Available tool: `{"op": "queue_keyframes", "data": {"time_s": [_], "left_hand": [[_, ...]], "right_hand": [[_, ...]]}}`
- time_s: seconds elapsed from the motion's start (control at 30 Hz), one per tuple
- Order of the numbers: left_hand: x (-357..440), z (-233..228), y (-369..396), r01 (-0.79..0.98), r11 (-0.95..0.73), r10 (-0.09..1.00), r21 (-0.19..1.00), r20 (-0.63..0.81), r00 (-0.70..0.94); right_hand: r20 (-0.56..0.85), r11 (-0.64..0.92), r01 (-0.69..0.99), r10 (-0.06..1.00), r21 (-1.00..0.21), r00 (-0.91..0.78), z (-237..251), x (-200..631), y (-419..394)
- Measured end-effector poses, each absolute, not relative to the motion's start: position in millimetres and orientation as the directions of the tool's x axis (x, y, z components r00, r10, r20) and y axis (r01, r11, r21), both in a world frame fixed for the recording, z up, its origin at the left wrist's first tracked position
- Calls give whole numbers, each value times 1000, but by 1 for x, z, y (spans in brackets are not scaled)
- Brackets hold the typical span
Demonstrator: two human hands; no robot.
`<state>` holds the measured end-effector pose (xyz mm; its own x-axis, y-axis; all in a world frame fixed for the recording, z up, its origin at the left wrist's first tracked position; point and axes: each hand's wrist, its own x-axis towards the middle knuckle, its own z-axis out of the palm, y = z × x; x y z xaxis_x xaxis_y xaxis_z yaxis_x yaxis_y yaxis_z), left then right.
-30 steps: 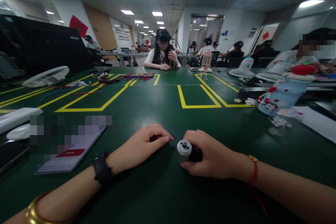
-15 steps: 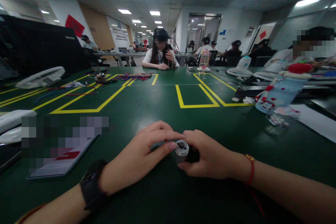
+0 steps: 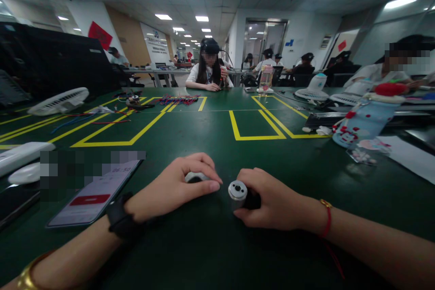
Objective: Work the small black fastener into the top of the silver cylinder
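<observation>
Two hands rest on the green bench [image 3: 210, 145]: the right hand [image 3: 272, 201] clasps a small metal motor [image 3: 238, 191], likely rigid, smooth and best gripped round its barrel, while the left hand [image 3: 176, 188] curls its fingers over a pale cap [image 3: 194, 176].

Green worktable [image 3: 210, 136] with clutter around its edges

Left of the grip lies a phone [image 3: 93, 195]; far left, a white fan [image 3: 59, 100]. Beyond, yellow tape outlines [image 3: 254, 129]; a decorated blue bottle [image 3: 363, 122] lies right, and a seated person [image 3: 209, 65] faces across.
</observation>
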<state>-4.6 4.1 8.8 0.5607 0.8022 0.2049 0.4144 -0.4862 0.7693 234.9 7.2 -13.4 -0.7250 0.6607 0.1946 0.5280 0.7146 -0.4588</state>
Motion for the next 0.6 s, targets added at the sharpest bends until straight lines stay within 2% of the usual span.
{"op": "queue_keyframes", "data": {"time_s": [0.1,0.23,0.37,0.6], "left_hand": [[-11,0,12,456,-536,728,711,116,676],[-9,-10,16,494,-591,690,638,82,719],[-10,-10,17,494,-585,692,644,79,717],[-8,-2,12,506,-495,781,706,107,615]], "right_hand": [[188,713,519,656,-471,-731,-14,235,7],[189,712,515,656,-477,-731,-17,236,8],[186,711,517,656,-477,-732,-17,236,9],[173,708,521,657,-477,-734,-13,236,8]]}}
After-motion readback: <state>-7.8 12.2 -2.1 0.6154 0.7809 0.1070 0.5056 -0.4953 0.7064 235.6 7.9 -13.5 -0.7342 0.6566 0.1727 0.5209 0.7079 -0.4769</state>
